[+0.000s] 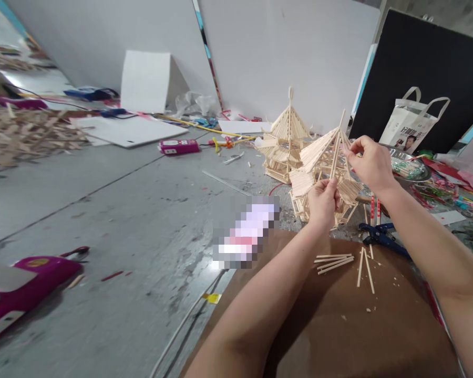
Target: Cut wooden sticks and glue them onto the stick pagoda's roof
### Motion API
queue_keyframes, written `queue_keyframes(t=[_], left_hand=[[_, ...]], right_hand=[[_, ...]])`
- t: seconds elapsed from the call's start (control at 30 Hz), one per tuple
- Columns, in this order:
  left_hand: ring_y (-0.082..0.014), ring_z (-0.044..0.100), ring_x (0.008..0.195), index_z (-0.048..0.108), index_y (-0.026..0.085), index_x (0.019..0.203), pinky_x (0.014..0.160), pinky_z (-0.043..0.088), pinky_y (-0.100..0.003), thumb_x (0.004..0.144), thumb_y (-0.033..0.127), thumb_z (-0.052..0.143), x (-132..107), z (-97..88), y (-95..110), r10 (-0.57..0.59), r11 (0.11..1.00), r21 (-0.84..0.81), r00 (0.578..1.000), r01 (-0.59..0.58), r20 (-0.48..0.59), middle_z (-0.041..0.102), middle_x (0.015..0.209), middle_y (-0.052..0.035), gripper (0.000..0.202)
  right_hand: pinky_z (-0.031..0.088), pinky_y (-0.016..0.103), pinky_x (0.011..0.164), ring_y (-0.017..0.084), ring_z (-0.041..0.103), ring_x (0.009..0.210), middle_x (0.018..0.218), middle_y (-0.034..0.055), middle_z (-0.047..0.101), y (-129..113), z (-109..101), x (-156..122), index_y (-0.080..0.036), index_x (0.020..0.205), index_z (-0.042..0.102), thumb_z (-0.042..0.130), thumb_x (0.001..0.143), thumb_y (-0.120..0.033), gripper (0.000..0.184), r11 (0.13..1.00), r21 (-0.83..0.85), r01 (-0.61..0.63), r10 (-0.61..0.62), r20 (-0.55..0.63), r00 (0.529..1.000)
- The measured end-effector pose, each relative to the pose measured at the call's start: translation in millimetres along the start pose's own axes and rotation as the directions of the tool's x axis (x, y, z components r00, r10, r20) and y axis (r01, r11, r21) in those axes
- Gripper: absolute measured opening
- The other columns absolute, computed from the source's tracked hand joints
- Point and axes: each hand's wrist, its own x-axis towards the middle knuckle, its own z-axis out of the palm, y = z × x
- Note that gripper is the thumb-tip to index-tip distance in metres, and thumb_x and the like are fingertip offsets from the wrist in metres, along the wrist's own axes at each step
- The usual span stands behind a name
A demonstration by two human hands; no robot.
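Note:
A small pagoda model [319,149] built of thin wooden sticks stands in front of me, its pointed roof partly covered with sticks. My left hand [324,199] is closed in a pinch on the lower end of a wooden stick [335,157] that slopes up toward the roof's peak. Higher up, at the roof's right side, the thumb and fingers of my right hand [372,160] are pressed together. What they hold there is too small to make out. Loose wooden sticks [335,258] lie on a brown board [339,315] below my hands.
A second stick pagoda [287,131] stands just behind. Blue-handled cutters [384,236] lie at the right, near a metal bowl [408,165]. A blurred-out phone-like screen [246,233], a cable [185,317] and magenta devices [27,289] occupy the left side. A stick pile [31,136] lies far left.

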Motion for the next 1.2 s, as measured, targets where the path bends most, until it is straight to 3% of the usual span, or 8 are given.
queue_keyframes(t=[0.3,0.53,0.93,1.2], left_hand=[[-0.0015,0.030,0.028,0.044,0.017,0.063,0.029,0.020,-0.016,0.064,0.046,0.064,1,0.2,-1,-0.011,1.000,0.018,1.000,0.011,-0.006,0.040,0.040,0.0097,0.036],[-0.0016,0.031,0.028,0.044,0.017,0.063,0.029,0.021,-0.015,0.062,0.044,0.066,0,0.0,0,-0.011,1.000,0.003,1.000,0.011,-0.004,0.041,0.040,0.0097,0.035],[-0.0022,0.031,0.027,0.044,0.017,0.063,0.028,0.021,-0.016,0.061,0.040,0.067,2,-0.1,0,-0.016,1.000,-0.004,1.000,0.016,-0.001,0.041,0.039,0.0101,0.032],[-0.0022,0.031,0.027,0.044,0.017,0.063,0.028,0.022,-0.016,0.062,0.039,0.066,1,-0.3,1,-0.020,1.000,-0.002,1.000,0.020,-0.004,0.041,0.040,0.0097,0.031]], right_hand=[[0.042,0.029,0.060,0.013,0.054,0.065,0.067,0.0003,0.056,12,20,-1,-0.021,0.069,0.046,0.059,0.069,-0.027,0.015,0.960,0.259,-0.102,0.080,0.095,0.992],[0.040,0.026,0.054,0.012,0.052,0.061,0.063,-0.0001,0.054,15,25,2,-0.020,0.066,0.047,0.061,0.069,-0.032,0.019,0.945,0.304,-0.123,0.074,0.167,0.983],[0.042,0.023,0.054,0.010,0.052,0.061,0.065,-0.0022,0.055,21,29,3,-0.019,0.067,0.049,0.061,0.066,-0.023,0.013,0.896,0.424,-0.132,0.053,0.194,0.979],[0.043,0.024,0.053,0.011,0.053,0.061,0.064,-0.0013,0.057,24,32,4,-0.019,0.068,0.051,0.059,0.066,-0.022,0.009,0.912,0.391,-0.126,0.056,0.186,0.981]])
